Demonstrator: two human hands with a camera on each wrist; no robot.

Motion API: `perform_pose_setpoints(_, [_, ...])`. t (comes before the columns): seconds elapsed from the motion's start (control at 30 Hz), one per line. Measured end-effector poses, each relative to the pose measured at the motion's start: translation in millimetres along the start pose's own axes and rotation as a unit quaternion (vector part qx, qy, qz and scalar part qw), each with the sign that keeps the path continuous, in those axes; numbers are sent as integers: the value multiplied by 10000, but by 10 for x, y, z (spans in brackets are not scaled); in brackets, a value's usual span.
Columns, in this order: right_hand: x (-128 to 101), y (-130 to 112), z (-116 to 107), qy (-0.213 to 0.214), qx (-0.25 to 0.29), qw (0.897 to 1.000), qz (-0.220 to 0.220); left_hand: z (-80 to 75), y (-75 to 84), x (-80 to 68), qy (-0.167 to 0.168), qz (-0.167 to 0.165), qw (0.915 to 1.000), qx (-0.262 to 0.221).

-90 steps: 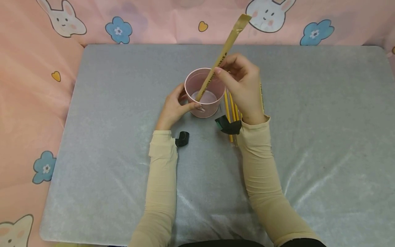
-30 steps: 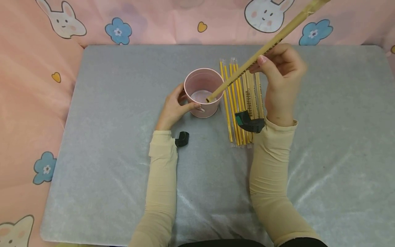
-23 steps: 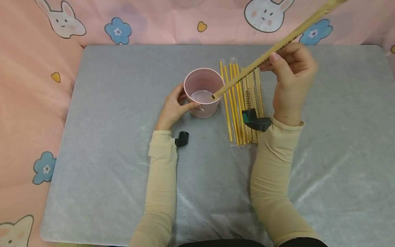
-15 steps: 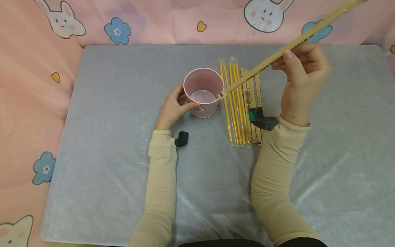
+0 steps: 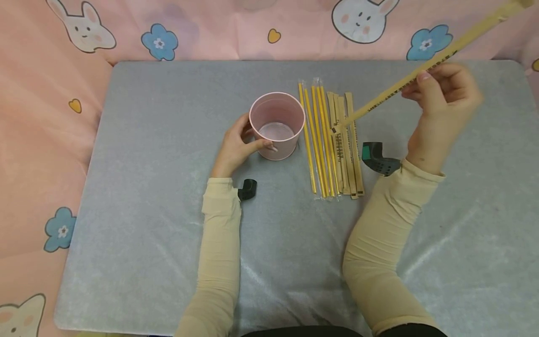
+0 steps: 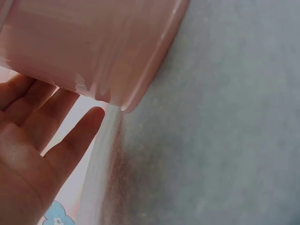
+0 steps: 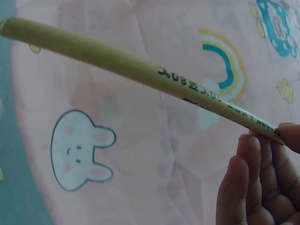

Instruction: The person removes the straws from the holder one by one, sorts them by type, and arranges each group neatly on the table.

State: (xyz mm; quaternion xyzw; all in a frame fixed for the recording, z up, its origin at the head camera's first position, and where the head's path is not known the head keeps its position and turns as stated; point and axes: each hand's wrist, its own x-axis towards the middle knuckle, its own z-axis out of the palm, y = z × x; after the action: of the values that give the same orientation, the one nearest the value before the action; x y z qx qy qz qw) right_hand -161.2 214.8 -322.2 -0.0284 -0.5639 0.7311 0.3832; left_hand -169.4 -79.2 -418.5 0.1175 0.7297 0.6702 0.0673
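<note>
My left hand (image 5: 236, 146) holds an upright pink cup (image 5: 281, 149) on the table, thumb near its front and fingers around the back. The inside of the cup is bare in the head view. In the left wrist view, finger ends lie against the cup's wall (image 6: 70, 42), with the little finger apart from it. My right hand (image 5: 446, 103) pinches a long paper-wrapped straw (image 5: 391, 92) between thumb and fingertips. This straw slants down leftward, its dark-marked lower end overlapping the row of straws. Printed characters run along its wrapper (image 7: 108, 58) in the right wrist view.
Several yellow straws (image 5: 314, 138) in clear film lie right of the cup. Beside them lie several paper-wrapped straws (image 5: 356, 159). The grey cloth-covered table (image 5: 147, 140) meets a pink patterned backdrop (image 5: 219, 28) at its far edge.
My right hand has drawn the paper-wrapped straw out of the cup and carried it to the right, tilting it flatter. The straws on the table are uncovered. My left hand stays on the cup.
</note>
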Motion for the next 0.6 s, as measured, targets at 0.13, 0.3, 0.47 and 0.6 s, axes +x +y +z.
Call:
perform_pose_setpoints(0.13, [29, 5, -70, -21, -276, 9996, -15, -1, 1, -3, -11, -23, 10000, -5])
perform_pose_setpoints(0.3, [46, -8, -125, -89, -460, 9987, 223, -13, 2, -11, -30, 19, 10000, -21])
perform_pose_setpoints(0.47, [50, -22, -186, -312, -565, 9946, 819, -12, -13, -3, -35, 95, 9999, -37])
perform_pose_setpoints(0.6, [52, -12, -243, -699, -812, 9884, 1079, -6, -19, 0, -35, 102, 9999, -27])
